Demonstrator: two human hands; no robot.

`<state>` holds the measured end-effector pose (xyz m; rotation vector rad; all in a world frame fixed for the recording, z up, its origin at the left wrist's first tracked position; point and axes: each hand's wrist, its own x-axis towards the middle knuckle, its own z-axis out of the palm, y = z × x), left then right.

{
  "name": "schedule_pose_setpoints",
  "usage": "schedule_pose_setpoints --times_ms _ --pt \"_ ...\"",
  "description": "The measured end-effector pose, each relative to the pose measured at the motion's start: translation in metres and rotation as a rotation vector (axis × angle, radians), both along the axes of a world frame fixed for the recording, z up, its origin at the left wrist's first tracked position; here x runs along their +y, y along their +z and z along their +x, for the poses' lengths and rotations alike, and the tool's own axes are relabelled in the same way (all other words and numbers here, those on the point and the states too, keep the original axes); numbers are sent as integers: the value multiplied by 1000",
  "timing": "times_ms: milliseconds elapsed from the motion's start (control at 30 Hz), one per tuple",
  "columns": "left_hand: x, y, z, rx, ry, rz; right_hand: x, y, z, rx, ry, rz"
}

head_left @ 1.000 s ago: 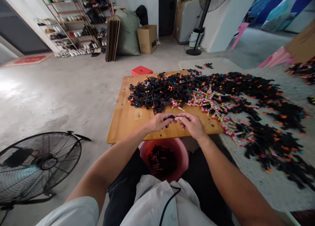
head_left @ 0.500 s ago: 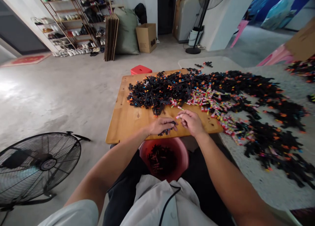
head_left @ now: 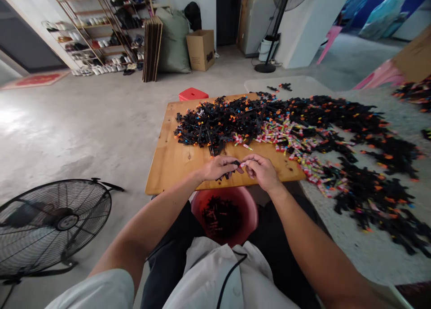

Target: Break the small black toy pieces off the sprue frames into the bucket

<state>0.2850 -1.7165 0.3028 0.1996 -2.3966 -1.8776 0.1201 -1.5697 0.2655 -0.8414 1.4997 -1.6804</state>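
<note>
Your left hand (head_left: 218, 167) pinches a small black plastic clip piece (head_left: 232, 170); your right hand (head_left: 262, 169) grips a tiny pink-white plastic cap (head_left: 243, 164) against it, over the wooden tabletop's (head_left: 171, 165) near edge. Both look light, stiff, likely slippery (pinch by the ends). The black parts heap (head_left: 218, 125) crowds behind; the red plastic basin (head_left: 251, 210) sits below.

You wear a pale grey-white short-sleeved shirt of thin cloth (head_left: 215, 277), its left sleeve (head_left: 101, 291) ending above the elbow, and both your forearms are bare down to your left hand (head_left: 218, 167) and right hand (head_left: 262, 170). A thin black cable (head_left: 232, 268) curves down the shirt front. Your black trousers (head_left: 168, 250) cover both thighs. No rings or watch show.
</note>
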Motion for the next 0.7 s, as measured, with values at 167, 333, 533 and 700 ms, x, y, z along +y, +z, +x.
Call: schedule_pose_setpoints --times_ms 167,333,533,700 --pt "-2 0 2 -1 -23 35 0 7 5 -138 30 36" --pt "-2 -1 3 -75 -26 1 0 0 3 -24 36 52" --pt "-2 -6 3 -100 4 43 -2 -6 3 280 -15 57" --pt "-2 -18 1 -43 34 78 -7 -6 12 -29 -23 41"
